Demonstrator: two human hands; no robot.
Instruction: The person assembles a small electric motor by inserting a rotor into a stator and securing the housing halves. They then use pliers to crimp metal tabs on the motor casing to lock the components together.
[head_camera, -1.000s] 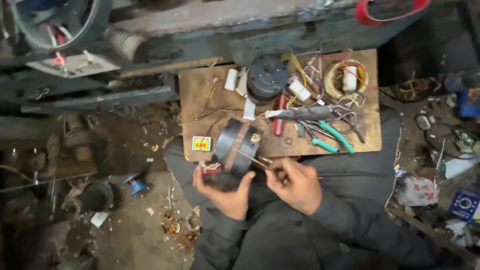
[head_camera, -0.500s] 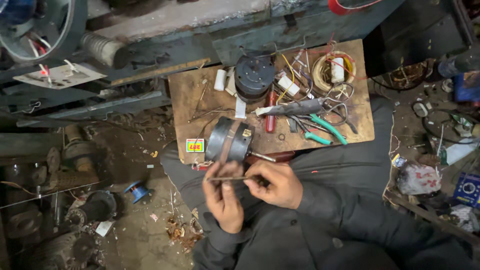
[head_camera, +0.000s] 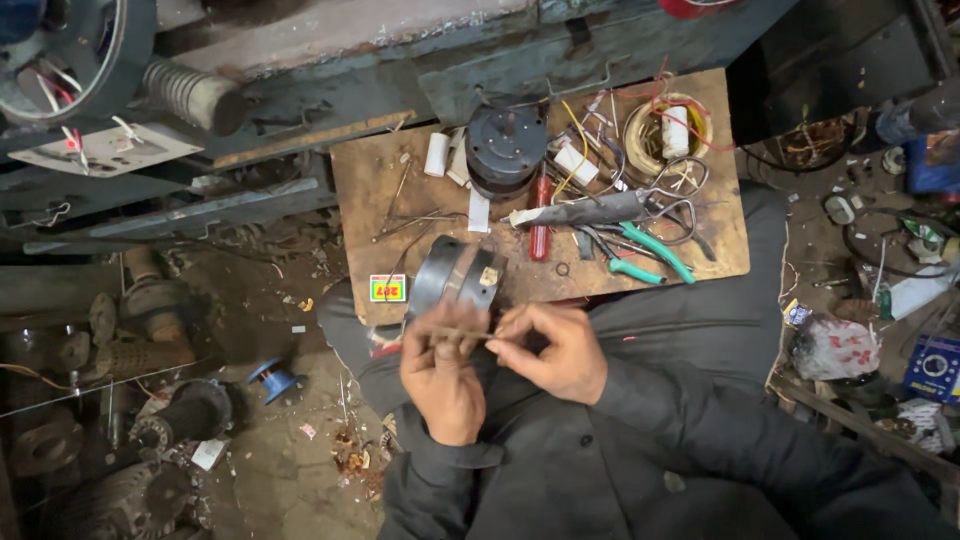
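- A thin stick (head_camera: 462, 332) is pinched between the fingers of the left hand (head_camera: 440, 375) and right hand (head_camera: 552, 350), above the lap.
- Just beyond, a grey motor housing (head_camera: 455, 277) is rested on the wooden board (head_camera: 370, 190).
- Farther off, green-handled pliers (head_camera: 645, 258) and a black motor (head_camera: 505, 148) are laid.

Green-handled pliers (head_camera: 640, 255), red screwdriver (head_camera: 540, 215), blue spool (head_camera: 272, 378)

The work board (head_camera: 385, 200) is bare wood, scuffed and stained matt brown, and the round motor housing (head_camera: 455, 277) at its near edge looks like dull grey metal with a worn sheen. Pliers (head_camera: 645, 258) on the right have glossy teal plastic grips, the screwdriver (head_camera: 540, 215) a shiny red plastic handle, and the far coil (head_camera: 665, 135) is coppery wire. Both sleeves (head_camera: 640, 420) are dark matt cloth, and the blue spool (head_camera: 272, 378) on the gritty floor looks plastic.
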